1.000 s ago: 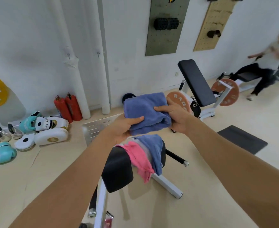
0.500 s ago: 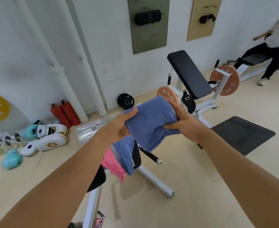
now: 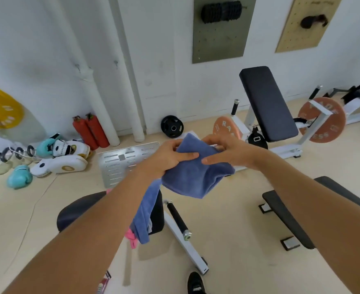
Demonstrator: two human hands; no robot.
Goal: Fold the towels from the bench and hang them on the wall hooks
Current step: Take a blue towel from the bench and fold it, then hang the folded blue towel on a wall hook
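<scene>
- In the head view, I am holding a folded blue towel up in the air with both hands, above the bench.
- My left hand is gripping the towel's left side, with the thumb lying on top and the fingers curled round the far edge.
- My right hand is gripping the right side the same way, thumb on top, fingers bent over the back.
- My two thumbs are pointing at each other and are nearly touching.
- A second blue towel is hanging over the bench just below my left arm.
- A pink towel is peeking out beside it, mostly hidden.
- Two small wall hooks are sticking out of the white wall, far from my hands.
</scene>
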